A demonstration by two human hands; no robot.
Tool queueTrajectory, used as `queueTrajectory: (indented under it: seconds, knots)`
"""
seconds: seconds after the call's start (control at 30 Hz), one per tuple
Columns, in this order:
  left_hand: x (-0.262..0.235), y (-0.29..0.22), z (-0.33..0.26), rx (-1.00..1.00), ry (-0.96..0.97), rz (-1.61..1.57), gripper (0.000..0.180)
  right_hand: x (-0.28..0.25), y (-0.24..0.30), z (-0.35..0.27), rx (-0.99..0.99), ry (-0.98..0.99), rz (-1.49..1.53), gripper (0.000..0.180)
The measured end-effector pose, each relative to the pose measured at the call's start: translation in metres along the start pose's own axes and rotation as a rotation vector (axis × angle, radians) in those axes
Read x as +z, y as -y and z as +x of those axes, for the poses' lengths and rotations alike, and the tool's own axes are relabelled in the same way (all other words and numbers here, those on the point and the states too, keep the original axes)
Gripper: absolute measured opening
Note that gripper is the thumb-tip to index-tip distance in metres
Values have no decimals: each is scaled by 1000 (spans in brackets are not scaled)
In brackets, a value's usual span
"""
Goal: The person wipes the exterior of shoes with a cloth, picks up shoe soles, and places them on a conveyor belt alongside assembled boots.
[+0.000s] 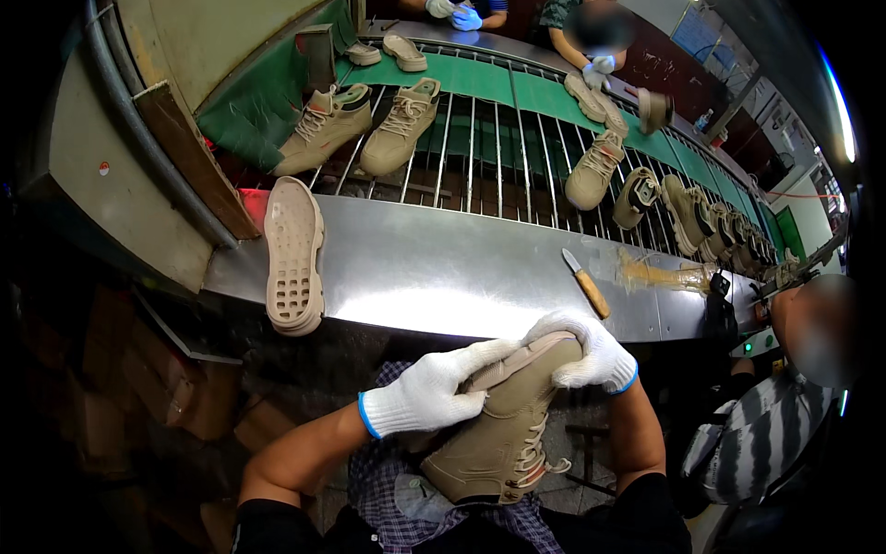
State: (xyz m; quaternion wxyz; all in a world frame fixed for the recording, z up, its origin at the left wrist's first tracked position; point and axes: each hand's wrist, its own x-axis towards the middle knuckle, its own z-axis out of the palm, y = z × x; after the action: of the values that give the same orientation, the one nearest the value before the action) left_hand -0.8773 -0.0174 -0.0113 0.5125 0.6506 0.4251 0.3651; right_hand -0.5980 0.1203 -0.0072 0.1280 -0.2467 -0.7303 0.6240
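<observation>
A tan lace-up work boot (pixel 494 448) is tilted over my lap, toe up and laces toward the right. A beige sole (pixel 517 363) lies along its bottom, from the toe toward the middle. My left hand (pixel 438 390), in a white knit glove with a blue cuff, is closed on the sole's edge and the boot's side. My right hand (pixel 591 353), gloved the same way, is wrapped round the toe, with its thumb on the upper. The boot's heel end is partly hidden behind my left hand and forearm.
On the steel ledge (pixel 420 268) ahead lie a loose beige sole (pixel 295 245) and a wooden-handled knife (pixel 589 286). Several boots, including one tan boot (pixel 402 127), stand on the metal-rod conveyor (pixel 498 138) behind. A person in striped clothing (pixel 771 443) sits at right; two gloved people work across.
</observation>
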Motion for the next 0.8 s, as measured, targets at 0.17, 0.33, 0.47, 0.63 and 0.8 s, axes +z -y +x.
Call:
queueTrajectory:
  seconds: [0.17, 0.33, 0.47, 0.63, 0.8]
  knots:
    - [7, -11, -5, -44, 80, 255, 78, 4, -6, -1, 42, -16, 64, 77]
    - [19, 3, -10, 204, -4, 440, 78, 11, -15, -8, 71, -85, 168, 79]
    - [27, 12, -30, 213, -41, 434, 70, 16, -34, -16, 78, -172, 154, 88]
    - [34, 36, -27, 39, -344, 222, 39, 34, -33, -3, -31, -284, 261, 108]
    - [13, 13, -3, 9, -140, 615, 33, 47, -36, 16, -244, -398, 317, 123]
